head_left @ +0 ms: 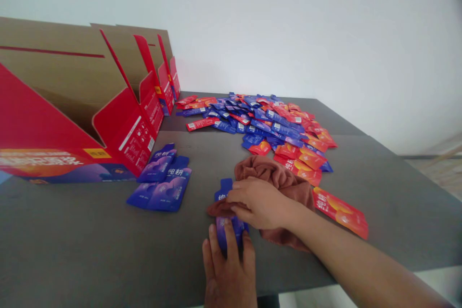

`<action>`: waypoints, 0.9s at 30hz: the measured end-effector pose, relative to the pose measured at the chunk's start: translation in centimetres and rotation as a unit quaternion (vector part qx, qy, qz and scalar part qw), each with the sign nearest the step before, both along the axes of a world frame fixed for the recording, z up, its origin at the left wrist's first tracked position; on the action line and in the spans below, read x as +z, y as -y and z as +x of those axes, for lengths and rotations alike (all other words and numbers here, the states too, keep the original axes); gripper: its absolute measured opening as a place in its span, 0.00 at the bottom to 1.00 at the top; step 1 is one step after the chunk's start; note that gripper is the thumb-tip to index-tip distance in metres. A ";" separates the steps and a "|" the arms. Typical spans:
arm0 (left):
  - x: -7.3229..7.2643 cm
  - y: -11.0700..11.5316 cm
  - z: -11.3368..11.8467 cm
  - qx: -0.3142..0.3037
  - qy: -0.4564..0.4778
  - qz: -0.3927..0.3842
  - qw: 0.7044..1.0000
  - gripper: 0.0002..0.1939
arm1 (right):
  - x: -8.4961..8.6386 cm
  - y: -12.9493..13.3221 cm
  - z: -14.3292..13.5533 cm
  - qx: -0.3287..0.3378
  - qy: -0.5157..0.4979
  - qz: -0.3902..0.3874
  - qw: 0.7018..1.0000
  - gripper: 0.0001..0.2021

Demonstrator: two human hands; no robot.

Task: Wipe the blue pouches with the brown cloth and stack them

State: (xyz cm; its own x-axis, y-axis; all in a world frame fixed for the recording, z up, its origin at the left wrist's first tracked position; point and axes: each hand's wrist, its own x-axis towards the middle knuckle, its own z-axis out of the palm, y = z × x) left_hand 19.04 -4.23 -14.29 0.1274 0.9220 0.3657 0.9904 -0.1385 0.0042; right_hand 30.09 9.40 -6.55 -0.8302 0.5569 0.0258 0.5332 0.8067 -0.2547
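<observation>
A blue pouch [222,195] lies flat on the grey table near its front edge. My left hand [228,264] rests on the lower part of this pouch, its fingers stretched out and spread. My right hand [258,202] is closed on a brown cloth [285,178] and presses a fold of it across the middle of the pouch. The rest of the cloth lies bunched beneath and behind the right hand and forearm. Just right of the cloth lies a red-orange pouch [342,212]. Left of my hands, several blue pouches [168,187] overlap one another.
Open red cardboard boxes [119,130] stand in a row along the left side, flaps raised. A large loose pile of blue and red pouches [260,115] covers the back middle of the grey table [90,245]. Behind rises a white wall [270,24].
</observation>
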 end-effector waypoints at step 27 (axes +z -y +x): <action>0.4 -0.1 0.1 0.005 0.006 -0.005 1.000 0.22 | -0.5 -0.6 0.1 -0.081 0.018 0.019 0.996 0.09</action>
